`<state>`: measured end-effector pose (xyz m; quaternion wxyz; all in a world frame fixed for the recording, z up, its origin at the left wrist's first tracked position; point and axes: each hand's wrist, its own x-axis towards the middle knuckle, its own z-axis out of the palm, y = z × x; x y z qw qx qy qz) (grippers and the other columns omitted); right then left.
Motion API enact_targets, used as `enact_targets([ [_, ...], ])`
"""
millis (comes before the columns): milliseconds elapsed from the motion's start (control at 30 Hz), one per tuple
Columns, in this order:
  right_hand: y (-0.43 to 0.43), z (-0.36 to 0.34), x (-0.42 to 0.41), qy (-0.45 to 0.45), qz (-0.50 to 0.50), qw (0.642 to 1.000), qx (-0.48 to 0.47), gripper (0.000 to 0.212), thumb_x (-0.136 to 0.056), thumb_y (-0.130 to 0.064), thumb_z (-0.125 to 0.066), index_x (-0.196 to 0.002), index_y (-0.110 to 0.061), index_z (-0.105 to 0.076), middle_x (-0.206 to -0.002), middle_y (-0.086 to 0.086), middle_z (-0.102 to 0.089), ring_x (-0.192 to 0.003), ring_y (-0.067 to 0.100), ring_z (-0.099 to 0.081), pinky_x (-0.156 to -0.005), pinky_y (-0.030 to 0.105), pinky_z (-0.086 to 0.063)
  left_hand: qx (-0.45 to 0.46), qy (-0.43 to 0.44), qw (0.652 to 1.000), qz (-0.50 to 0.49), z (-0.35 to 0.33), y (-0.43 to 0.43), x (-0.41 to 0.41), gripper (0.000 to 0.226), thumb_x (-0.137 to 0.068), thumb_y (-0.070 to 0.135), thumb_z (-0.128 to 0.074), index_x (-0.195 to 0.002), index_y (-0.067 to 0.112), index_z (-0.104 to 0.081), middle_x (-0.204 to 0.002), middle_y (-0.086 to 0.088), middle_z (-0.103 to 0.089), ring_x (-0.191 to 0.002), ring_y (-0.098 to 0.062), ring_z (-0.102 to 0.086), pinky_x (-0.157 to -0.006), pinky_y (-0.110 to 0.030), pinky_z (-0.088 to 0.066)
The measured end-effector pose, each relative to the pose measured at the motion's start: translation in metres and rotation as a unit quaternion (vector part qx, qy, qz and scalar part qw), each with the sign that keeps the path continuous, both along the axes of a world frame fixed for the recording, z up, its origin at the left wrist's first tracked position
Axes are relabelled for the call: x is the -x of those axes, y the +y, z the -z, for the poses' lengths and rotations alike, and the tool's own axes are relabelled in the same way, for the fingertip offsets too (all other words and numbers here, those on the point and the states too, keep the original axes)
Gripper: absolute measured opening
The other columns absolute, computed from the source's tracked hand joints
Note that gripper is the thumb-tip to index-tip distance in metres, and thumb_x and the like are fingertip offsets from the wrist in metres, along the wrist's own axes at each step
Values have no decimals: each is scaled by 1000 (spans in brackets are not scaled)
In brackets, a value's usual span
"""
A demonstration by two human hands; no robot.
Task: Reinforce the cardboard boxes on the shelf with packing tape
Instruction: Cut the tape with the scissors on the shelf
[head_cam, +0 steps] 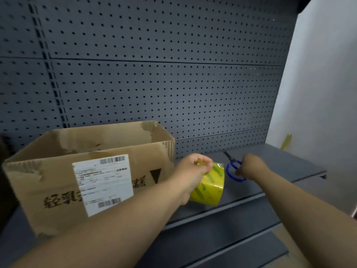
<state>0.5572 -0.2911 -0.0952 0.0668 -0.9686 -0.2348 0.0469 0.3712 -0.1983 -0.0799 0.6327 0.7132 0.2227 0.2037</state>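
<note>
An open cardboard box (pixel 58 176) with a white shipping label stands at the left of the grey shelf (pixel 280 167). Its rim is worn, with torn tape patches. My left hand (pixel 193 169) grips the top of a yellow roll of packing tape (pixel 210 188) just right of the box, above the shelf's front part. My right hand (pixel 251 167) is curled at the blue handles of a pair of scissors (pixel 231 167) lying on the shelf, blades pointing back toward the pegboard. Whether the fingers are through the handles is hidden.
A dark pegboard back panel (pixel 154 84) rises behind the shelf. A white wall (pixel 318 93) stands at the right, with a yellow strip (pixel 286 141) against it near the shelf's far right corner. Lower shelf edges (pixel 231 238) run below.
</note>
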Motion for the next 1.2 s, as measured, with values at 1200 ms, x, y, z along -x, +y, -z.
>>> enact_targets([
  [1200, -6, 3, -17, 44, -328, 814, -478, 16, -86, -37, -57, -73, -28, -53, -64, -12, -53, -59, 0, -50, -60, 19, -42, -324, -132, 930, -115, -21, 18, -102, 12, -85, 14, -65, -93, 11, -73, -83, 9, -58, -79, -4, -54, -76, -11, -42],
])
